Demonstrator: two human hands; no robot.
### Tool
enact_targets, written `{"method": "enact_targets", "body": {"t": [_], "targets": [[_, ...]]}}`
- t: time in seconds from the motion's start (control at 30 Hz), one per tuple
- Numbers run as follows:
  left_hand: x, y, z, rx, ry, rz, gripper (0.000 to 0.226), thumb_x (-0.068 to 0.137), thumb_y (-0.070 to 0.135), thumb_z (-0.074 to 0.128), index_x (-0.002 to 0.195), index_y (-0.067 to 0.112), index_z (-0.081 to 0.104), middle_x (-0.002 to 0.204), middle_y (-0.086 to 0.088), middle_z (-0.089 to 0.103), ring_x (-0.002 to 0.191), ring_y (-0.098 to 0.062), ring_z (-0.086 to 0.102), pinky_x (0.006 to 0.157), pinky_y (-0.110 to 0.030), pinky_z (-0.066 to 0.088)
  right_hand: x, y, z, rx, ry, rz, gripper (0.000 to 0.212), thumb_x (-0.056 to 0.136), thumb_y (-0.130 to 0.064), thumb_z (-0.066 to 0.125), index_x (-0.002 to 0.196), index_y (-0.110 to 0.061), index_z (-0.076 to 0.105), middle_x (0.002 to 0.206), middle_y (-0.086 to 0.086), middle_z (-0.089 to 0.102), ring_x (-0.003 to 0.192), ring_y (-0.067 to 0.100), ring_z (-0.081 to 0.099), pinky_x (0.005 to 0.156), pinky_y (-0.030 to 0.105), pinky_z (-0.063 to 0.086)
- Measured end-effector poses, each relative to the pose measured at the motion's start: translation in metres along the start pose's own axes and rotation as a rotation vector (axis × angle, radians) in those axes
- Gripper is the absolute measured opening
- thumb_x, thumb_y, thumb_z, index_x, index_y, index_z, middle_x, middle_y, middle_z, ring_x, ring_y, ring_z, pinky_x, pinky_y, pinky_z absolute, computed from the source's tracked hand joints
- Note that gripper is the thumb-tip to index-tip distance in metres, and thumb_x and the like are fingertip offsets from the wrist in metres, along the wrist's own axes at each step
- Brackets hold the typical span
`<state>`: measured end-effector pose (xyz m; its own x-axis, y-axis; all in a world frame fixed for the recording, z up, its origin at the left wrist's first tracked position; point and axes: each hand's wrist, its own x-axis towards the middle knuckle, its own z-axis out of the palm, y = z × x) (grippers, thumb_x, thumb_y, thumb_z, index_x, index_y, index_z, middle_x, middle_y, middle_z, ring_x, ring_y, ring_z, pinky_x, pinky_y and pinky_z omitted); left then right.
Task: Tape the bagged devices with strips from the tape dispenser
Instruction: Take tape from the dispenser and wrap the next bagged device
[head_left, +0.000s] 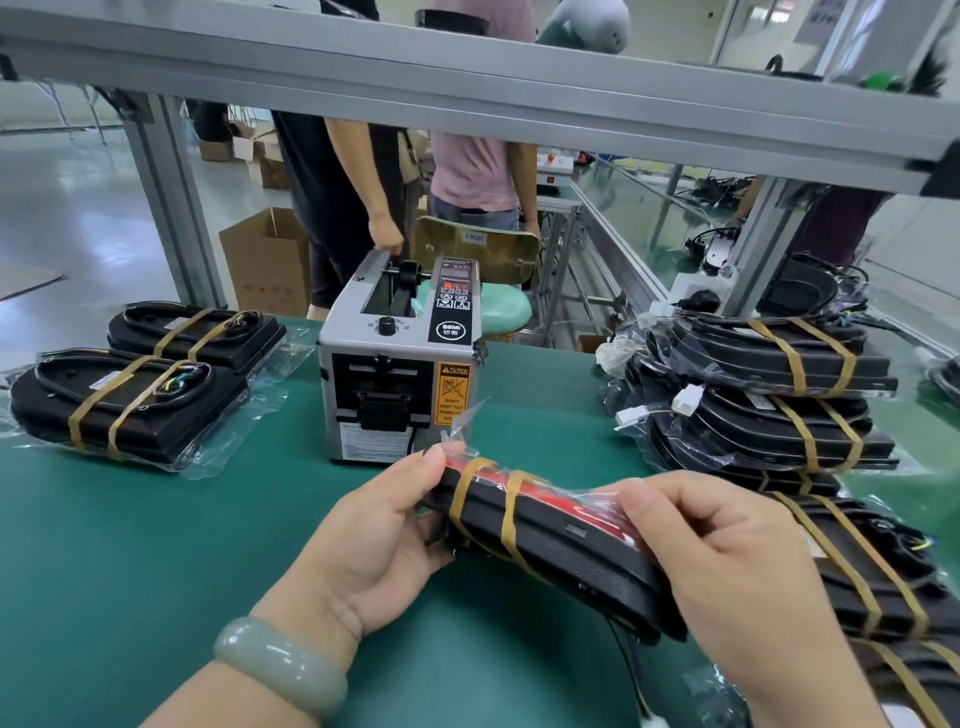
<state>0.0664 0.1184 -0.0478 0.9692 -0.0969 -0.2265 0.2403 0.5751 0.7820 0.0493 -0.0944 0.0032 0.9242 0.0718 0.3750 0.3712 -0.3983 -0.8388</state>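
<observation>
Both hands hold the black, red-faced device in its clear plastic bag (550, 535) tilted on edge just above the green bench (156, 545), in front of the grey box-shaped tape dispenser (400, 364), probably to check its two tan tape bands (511, 512). The fingers (418, 467) of the left hand (379, 535) clasp its end, and those of the right hand (727, 566) pinch its top edge. Stacked banded devices (769, 395) crowd the right side, and two more banded devices (124, 405) lie to the left.

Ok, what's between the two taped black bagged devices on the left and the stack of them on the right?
The grey box-shaped tape dispenser stands on the green mat between the left pair and the right stack, in the head view.
</observation>
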Motion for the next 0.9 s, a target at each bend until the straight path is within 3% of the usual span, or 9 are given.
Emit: {"method": "enact_targets", "body": {"t": [0.1,0.17,0.23,0.3,0.37,0.43,0.53,0.63,0.9], "targets": [[0.002,0.004,0.002,-0.046,0.035,-0.023,0.026,0.073,0.032,0.059,0.089,0.019,0.076,0.097,-0.008,0.071,0.079,-0.024,0.063,0.074,-0.037,0.047,-0.003,-0.004,0.002,0.166,-0.079,-0.004,0.015,0.081,-0.034,0.072,0.096,-0.034,0.075,0.096,-0.013,0.074,0.087,-0.001,0.067,0.077,0.01,0.049],[0.003,0.007,0.002,-0.079,0.041,-0.041,0.024,0.073,0.032,0.058,0.083,0.019,0.076,0.094,-0.01,0.072,0.079,-0.026,0.065,0.074,-0.039,0.049,-0.003,-0.003,-0.003,-0.03,-0.321,-0.03,0.059,0.058,-0.053,0.076,0.115,-0.055,0.06,0.117,-0.026,0.063,0.109,-0.007,0.058,0.09,0.008,0.042],[0.002,0.009,0.001,-0.079,0.036,-0.055,0.028,0.074,0.035,0.057,0.09,0.02,0.073,0.094,-0.01,0.073,0.076,-0.025,0.069,0.075,-0.04,0.051,-0.003,-0.002,-0.003,-0.227,-0.433,-0.074,0.085,0.045,-0.058,0.075,0.122,-0.066,0.041,0.121,-0.036,0.055,0.113,-0.012,0.052,0.092,0.007,0.039],[0.0,0.009,-0.001,-0.011,0.041,-0.052,0.035,0.073,0.041,0.057,0.096,0.02,0.073,0.097,-0.008,0.074,0.075,-0.021,0.069,0.077,-0.039,0.051,-0.002,-0.003,0.0,-0.247,-0.389,-0.147,0.079,0.049,-0.054,0.072,0.12,-0.063,0.04,0.113,-0.039,0.057,0.103,-0.012,0.057,0.084,0.002,0.039],[-0.001,0.012,-0.002,0.115,0.123,-0.005,0.037,0.076,0.048,0.057,0.09,0.02,0.076,0.092,-0.005,0.075,0.071,-0.016,0.068,0.075,-0.036,0.052,-0.002,-0.006,0.002,-0.218,-0.339,-0.175,0.071,0.052,-0.05,0.07,0.118,-0.059,0.044,0.107,-0.036,0.061,0.096,-0.009,0.061,0.08,0.0,0.038],[0.001,0.02,-0.003,0.187,0.32,0.069,0.03,0.086,0.044,0.059,0.087,0.018,0.074,0.081,0.0,0.075,0.065,-0.011,0.067,0.068,-0.031,0.05,-0.002,-0.005,0.001,-0.213,-0.291,-0.201,0.068,0.052,-0.045,0.071,0.116,-0.056,0.048,0.103,-0.033,0.064,0.092,-0.008,0.062,0.078,0.0,0.039],[0.007,0.04,-0.01,0.116,0.595,0.145,0.011,0.089,0.026,0.065,0.082,0.017,0.065,0.059,0.005,0.067,0.045,-0.002,0.057,0.044,-0.017,0.045,-0.003,-0.005,0.001,-0.216,-0.227,-0.2,0.06,0.052,-0.034,0.076,0.107,-0.051,0.059,0.096,-0.03,0.066,0.085,-0.007,0.064,0.073,-0.001,0.04],[0.012,0.056,-0.011,0.044,0.604,0.125,0.014,0.089,0.019,0.067,0.076,0.015,0.061,0.045,0.007,0.059,0.034,0.0,0.049,0.035,-0.011,0.039,-0.004,-0.006,0.002,-0.222,-0.216,-0.2,0.058,0.05,-0.032,0.077,0.103,-0.051,0.061,0.095,-0.031,0.066,0.084,-0.008,0.064,0.072,-0.002,0.039],[0.021,0.069,0.004,0.051,0.552,0.02,0.021,0.093,0.013,0.057,0.072,0.012,0.06,0.043,0.006,0.055,0.031,0.0,0.046,0.035,-0.01,0.038,-0.003,-0.011,0.006,-0.24,-0.234,-0.2,0.067,0.05,-0.043,0.071,0.112,-0.055,0.051,0.095,-0.031,0.066,0.085,-0.006,0.064,0.073,-0.001,0.039]]}}
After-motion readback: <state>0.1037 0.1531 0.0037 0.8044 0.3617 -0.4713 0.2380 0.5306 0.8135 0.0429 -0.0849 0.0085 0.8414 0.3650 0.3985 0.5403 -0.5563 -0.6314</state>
